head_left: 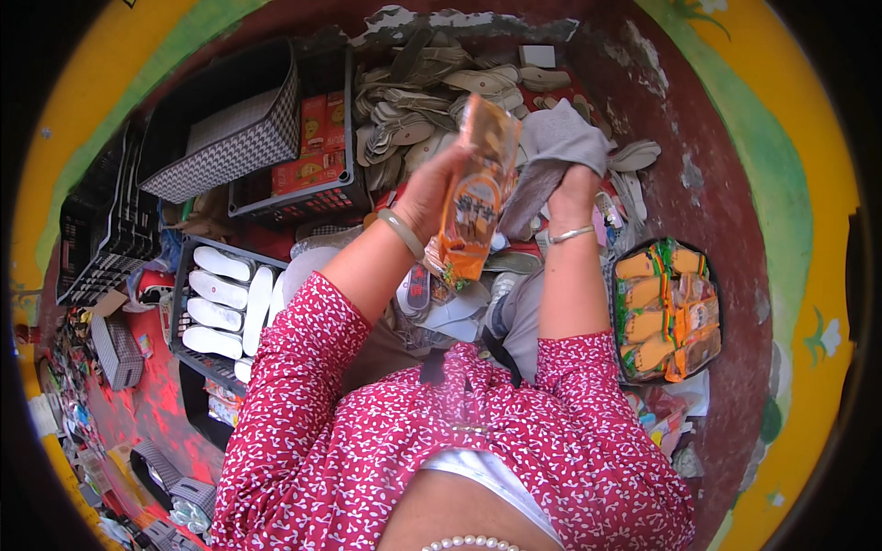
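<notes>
My left hand (pixel 435 188) grips a clear and orange printed plastic packet (pixel 475 207), held upright in front of me; it looks like the packets of insoles nearby. Over my right hand (pixel 575 195) drapes a grey cloth (pixel 568 138), which hides most of the fingers; they appear closed on it. Cloth and packet are close together, and I cannot tell if they touch. Behind both hands lies a heap of loose beige insoles (pixel 413 106).
On the left, a dark crate (pixel 176 317) holds white insoles. Beyond it are a houndstooth bin (pixel 239 151) and a black crate (pixel 308 200) with red boxes. At right, a black basket (pixel 618 321) holds packed tan insoles beside the dark red wall (pixel 735 230).
</notes>
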The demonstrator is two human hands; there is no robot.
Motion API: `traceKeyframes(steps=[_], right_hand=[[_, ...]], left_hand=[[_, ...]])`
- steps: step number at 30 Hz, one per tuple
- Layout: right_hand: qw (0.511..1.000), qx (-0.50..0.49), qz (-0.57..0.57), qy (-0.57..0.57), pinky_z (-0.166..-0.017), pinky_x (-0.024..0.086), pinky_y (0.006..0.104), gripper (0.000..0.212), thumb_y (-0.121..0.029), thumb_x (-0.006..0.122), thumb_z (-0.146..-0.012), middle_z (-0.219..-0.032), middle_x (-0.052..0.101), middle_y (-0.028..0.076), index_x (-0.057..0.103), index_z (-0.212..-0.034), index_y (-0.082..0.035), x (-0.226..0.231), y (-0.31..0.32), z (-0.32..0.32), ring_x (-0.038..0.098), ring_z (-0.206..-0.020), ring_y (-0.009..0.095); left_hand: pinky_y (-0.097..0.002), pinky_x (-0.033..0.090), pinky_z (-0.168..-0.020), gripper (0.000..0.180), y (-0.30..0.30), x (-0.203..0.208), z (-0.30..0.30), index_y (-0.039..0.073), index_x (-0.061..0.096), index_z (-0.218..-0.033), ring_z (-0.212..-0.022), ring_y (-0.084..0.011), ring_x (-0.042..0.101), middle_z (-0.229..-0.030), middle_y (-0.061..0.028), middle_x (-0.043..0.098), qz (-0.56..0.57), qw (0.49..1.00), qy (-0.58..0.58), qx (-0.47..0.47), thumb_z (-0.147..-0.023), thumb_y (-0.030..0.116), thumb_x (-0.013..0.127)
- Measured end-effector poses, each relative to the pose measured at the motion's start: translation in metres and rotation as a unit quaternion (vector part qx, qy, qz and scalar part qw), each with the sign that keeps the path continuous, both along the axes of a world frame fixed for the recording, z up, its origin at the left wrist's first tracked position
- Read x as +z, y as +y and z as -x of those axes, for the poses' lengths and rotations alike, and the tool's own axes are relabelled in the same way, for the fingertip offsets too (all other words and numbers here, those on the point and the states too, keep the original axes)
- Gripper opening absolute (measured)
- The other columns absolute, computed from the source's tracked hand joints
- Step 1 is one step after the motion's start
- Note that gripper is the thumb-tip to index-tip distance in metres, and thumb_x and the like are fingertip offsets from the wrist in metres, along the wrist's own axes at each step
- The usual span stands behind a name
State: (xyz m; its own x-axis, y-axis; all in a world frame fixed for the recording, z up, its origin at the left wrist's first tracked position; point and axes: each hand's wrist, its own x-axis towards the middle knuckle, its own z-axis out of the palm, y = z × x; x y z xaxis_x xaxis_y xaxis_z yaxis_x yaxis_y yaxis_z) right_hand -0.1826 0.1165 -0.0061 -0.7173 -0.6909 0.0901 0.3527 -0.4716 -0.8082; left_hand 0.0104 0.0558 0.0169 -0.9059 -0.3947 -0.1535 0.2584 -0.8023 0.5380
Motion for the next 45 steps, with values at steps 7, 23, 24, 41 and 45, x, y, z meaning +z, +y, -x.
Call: traceKeyframes(steps=[7,23,24,41,45], right_hand=[[0.99,0.128,-0.028,0.059,-0.1,0.036,0.0471,0.058,-0.044,0.043,-0.089,-0.127,0.048,0.015,0.04,-0.128,0.0,0.019,0.024,-0.004,0.044,-0.118,0.031],[0.937,0.321,-0.132,-0.049,-0.063,0.051,0.0259,0.026,-0.003,0.067,-0.074,-0.088,0.061,0.004,0.058,-0.098,-0.004,-0.022,0.013,-0.067,0.059,-0.075,0.012],[0.942,0.31,-0.129,-0.023,-0.062,0.051,0.0258,0.025,-0.003,0.067,-0.073,-0.088,0.061,0.004,0.059,-0.097,-0.004,-0.02,0.013,-0.065,0.059,-0.075,0.012],[0.915,0.34,-0.193,-0.101,-0.062,0.051,0.0279,0.022,-0.004,0.064,-0.074,-0.086,0.061,0.004,0.06,-0.096,-0.003,0.001,0.006,-0.061,0.06,-0.074,0.015],[0.908,0.353,-0.207,-0.089,-0.063,0.051,0.0276,0.018,-0.006,0.063,-0.076,-0.086,0.061,0.004,0.06,-0.094,-0.004,-0.002,0.01,-0.062,0.06,-0.074,0.015]], left_hand=[[-0.0415,0.049,-0.085,0.043,-0.039,0.0,-0.018,-0.002,0.046,-0.117,-0.096,-0.0287,0.059,-0.107,-0.0161,0.058,-0.036,0.986,0.048,0.155,-0.08,0.019,0.054],[-0.0343,0.048,-0.083,0.04,-0.031,0.008,-0.001,0.009,0.039,-0.126,-0.096,-0.0185,0.056,-0.112,-0.0072,0.054,0.07,0.965,0.104,0.229,-0.088,0.012,0.053],[-0.0335,0.048,-0.083,0.04,-0.031,0.01,0.0,0.007,0.04,-0.125,-0.096,-0.018,0.057,-0.111,-0.0071,0.055,0.057,0.966,0.11,0.225,-0.088,0.012,0.054],[-0.0384,0.05,-0.083,0.026,-0.027,-0.012,0.01,-0.002,0.05,-0.112,-0.092,-0.0234,0.061,-0.102,-0.0122,0.06,0.03,0.967,0.015,0.254,-0.087,-0.002,0.047],[-0.0389,0.05,-0.084,0.027,-0.05,-0.025,0.003,-0.002,0.048,-0.114,-0.094,-0.0232,0.06,-0.104,-0.0124,0.059,0.037,0.945,0.011,0.326,-0.087,-0.002,0.047]])
